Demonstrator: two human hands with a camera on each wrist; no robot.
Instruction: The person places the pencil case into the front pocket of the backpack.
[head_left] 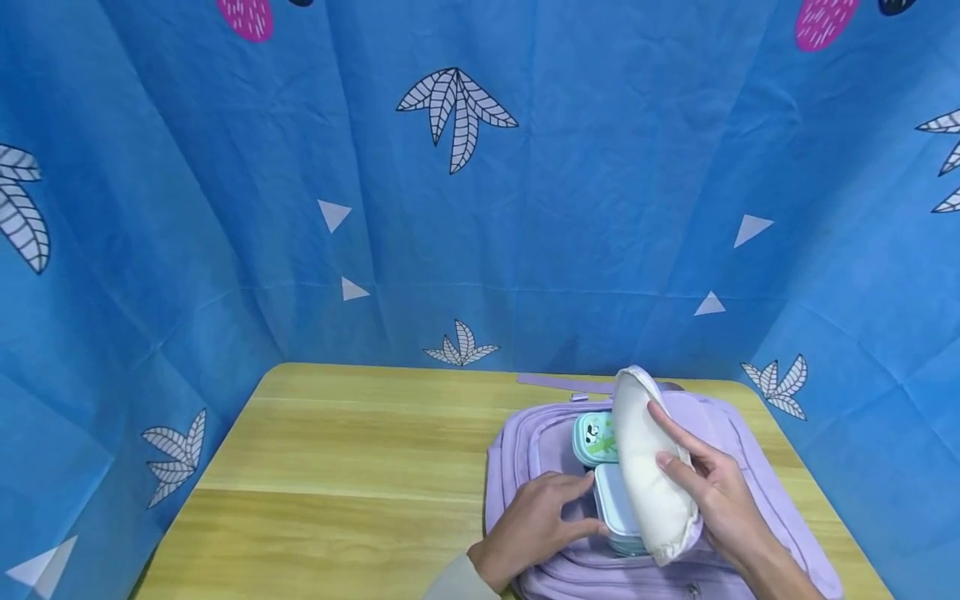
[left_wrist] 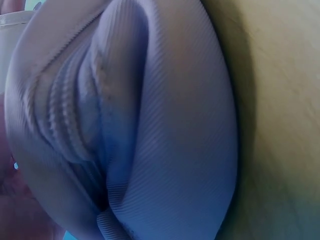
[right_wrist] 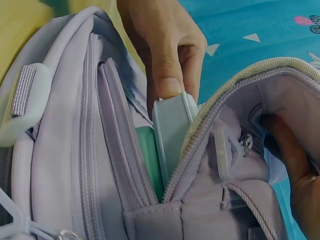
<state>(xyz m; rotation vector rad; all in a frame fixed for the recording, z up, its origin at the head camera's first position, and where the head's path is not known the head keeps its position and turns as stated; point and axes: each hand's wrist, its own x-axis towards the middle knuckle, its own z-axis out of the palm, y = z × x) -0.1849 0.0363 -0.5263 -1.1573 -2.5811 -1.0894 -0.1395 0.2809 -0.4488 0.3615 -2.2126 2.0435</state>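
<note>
A lavender backpack (head_left: pixel 750 442) lies on the table with its front pocket unzipped. My right hand (head_left: pixel 720 492) grips the pocket's flap (head_left: pixel 648 483), folding it back so its cream lining shows. Inside the pocket sits a light-blue lidded box (head_left: pixel 617 500); my left hand (head_left: pixel 536 521) pinches it between thumb and fingers. Right wrist view: the left thumb presses the edge of this box (right_wrist: pixel 170 135), which stands partly out of the pocket mouth. Beside it is a small green box (head_left: pixel 596 437) with a panda on its lid. Backpack fabric (left_wrist: pixel 185 125) fills most of the left wrist view.
The wooden table (head_left: pixel 322 467) extends to the left of the backpack. A blue patterned curtain (head_left: pixel 570 208) surrounds the table at the back and sides. A lavender strap (head_left: pixel 562 383) lies along the table's far edge. A zip pull (right_wrist: pixel 245 142) hangs by the pocket opening.
</note>
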